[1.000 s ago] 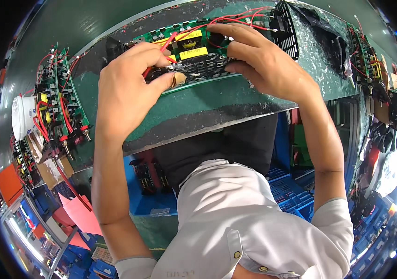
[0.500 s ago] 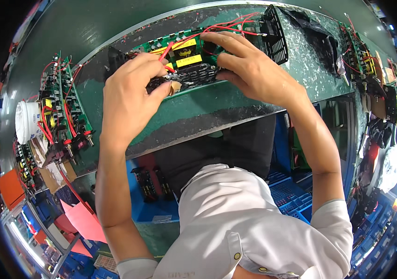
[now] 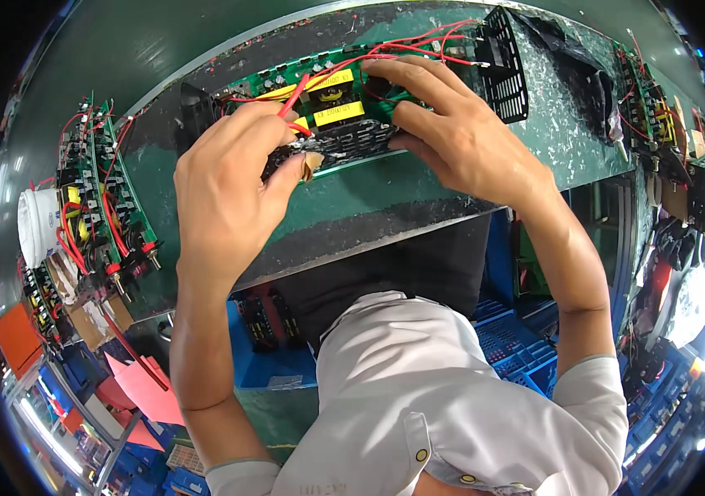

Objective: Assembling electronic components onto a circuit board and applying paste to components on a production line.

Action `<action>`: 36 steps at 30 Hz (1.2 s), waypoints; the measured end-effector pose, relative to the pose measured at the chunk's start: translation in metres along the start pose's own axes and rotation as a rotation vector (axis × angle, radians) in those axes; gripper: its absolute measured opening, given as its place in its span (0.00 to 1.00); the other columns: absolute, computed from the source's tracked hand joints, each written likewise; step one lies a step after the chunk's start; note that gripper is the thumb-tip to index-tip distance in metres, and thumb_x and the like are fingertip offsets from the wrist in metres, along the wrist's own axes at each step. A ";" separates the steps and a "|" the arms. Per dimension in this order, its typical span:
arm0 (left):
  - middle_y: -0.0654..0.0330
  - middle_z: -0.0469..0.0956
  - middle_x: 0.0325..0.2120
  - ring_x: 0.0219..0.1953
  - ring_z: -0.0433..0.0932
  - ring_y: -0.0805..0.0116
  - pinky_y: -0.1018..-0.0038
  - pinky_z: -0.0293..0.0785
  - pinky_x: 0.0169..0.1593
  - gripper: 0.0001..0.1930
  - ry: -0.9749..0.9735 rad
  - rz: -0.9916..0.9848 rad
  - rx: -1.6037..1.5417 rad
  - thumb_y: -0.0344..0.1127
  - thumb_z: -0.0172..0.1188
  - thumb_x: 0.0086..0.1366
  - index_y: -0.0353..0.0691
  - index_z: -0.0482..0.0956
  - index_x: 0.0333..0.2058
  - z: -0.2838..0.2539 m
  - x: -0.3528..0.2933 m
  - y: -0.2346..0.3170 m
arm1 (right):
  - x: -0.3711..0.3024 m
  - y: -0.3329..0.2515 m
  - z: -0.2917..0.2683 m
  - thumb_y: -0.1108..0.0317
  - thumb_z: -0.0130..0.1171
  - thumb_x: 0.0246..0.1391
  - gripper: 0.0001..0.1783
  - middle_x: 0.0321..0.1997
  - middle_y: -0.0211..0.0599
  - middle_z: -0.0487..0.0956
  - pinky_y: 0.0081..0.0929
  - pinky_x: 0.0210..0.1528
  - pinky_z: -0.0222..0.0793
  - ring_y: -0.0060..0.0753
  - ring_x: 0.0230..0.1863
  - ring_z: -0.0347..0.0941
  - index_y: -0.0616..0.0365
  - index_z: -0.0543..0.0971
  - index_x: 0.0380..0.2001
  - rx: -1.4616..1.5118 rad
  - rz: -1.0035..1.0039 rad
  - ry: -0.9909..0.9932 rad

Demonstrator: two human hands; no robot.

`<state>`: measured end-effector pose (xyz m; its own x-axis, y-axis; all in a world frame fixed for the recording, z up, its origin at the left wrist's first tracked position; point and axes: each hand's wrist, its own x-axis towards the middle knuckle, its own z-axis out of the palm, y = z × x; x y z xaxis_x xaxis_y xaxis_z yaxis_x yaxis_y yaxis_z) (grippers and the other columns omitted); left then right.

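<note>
A long green circuit board (image 3: 286,80) lies across the bench in front of me, with yellow-labelled parts (image 3: 338,112), red wires and a black slotted strip (image 3: 357,140) along its near side. My left hand (image 3: 233,186) is closed round its left end, with a tan wrap (image 3: 313,163) at the thumb tip. A thick red wire (image 3: 293,97) rises beside those fingers. My right hand (image 3: 468,136) grips toward the right end, fingers over the far side and thumb at the near side. Past it stands a black perforated end panel (image 3: 508,70). The palms hide what the fingertips touch.
More wired circuit boards stand at the left (image 3: 113,182) beside a white tub (image 3: 38,227), and others at the right (image 3: 646,107). Black plastic sheeting (image 3: 571,66) lies behind the end panel. Blue bins (image 3: 274,364) sit below the bench's front edge (image 3: 352,248).
The whole view has shifted slightly. Both hands keep nearly the same hold on the board; the right hand and the end panel appear a little farther right.
</note>
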<state>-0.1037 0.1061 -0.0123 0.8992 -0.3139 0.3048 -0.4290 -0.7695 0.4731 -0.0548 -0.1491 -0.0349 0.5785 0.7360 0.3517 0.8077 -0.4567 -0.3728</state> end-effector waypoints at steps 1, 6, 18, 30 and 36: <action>0.56 0.80 0.38 0.35 0.78 0.52 0.62 0.73 0.38 0.14 -0.001 -0.001 -0.004 0.30 0.71 0.49 0.36 0.77 0.33 0.000 0.000 0.000 | 0.001 0.001 -0.001 0.74 0.67 0.47 0.13 0.68 0.47 0.66 0.47 0.62 0.68 0.57 0.67 0.63 0.64 0.71 0.30 0.000 -0.006 -0.008; 0.55 0.80 0.37 0.32 0.77 0.52 0.63 0.72 0.35 0.13 0.008 -0.001 -0.007 0.29 0.71 0.49 0.34 0.76 0.32 0.000 0.000 0.000 | 0.002 0.000 -0.001 0.73 0.67 0.47 0.13 0.68 0.46 0.67 0.47 0.62 0.68 0.57 0.67 0.62 0.63 0.72 0.30 -0.015 -0.013 -0.021; 0.54 0.81 0.36 0.33 0.78 0.51 0.64 0.73 0.34 0.13 0.022 -0.034 -0.027 0.27 0.71 0.48 0.33 0.77 0.32 0.000 0.002 0.002 | 0.005 0.004 0.000 0.72 0.67 0.46 0.12 0.64 0.46 0.69 0.46 0.59 0.69 0.56 0.64 0.65 0.63 0.73 0.29 -0.022 -0.036 -0.009; 0.54 0.80 0.35 0.31 0.78 0.51 0.65 0.72 0.31 0.13 0.024 -0.068 -0.042 0.26 0.71 0.48 0.33 0.78 0.32 0.001 0.003 0.001 | 0.007 0.007 0.001 0.73 0.68 0.46 0.12 0.64 0.46 0.68 0.45 0.58 0.70 0.55 0.62 0.67 0.63 0.74 0.29 0.004 -0.046 -0.008; 0.54 0.80 0.35 0.32 0.78 0.51 0.64 0.73 0.33 0.13 0.006 -0.097 -0.046 0.26 0.70 0.48 0.33 0.78 0.33 0.000 0.002 0.003 | 0.008 0.006 -0.002 0.68 0.66 0.50 0.11 0.60 0.44 0.71 0.43 0.62 0.67 0.52 0.62 0.65 0.62 0.78 0.34 -0.004 -0.034 -0.046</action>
<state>-0.1036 0.1027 -0.0103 0.9363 -0.2353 0.2608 -0.3433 -0.7697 0.5382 -0.0451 -0.1468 -0.0330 0.5448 0.7734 0.3242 0.8274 -0.4330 -0.3575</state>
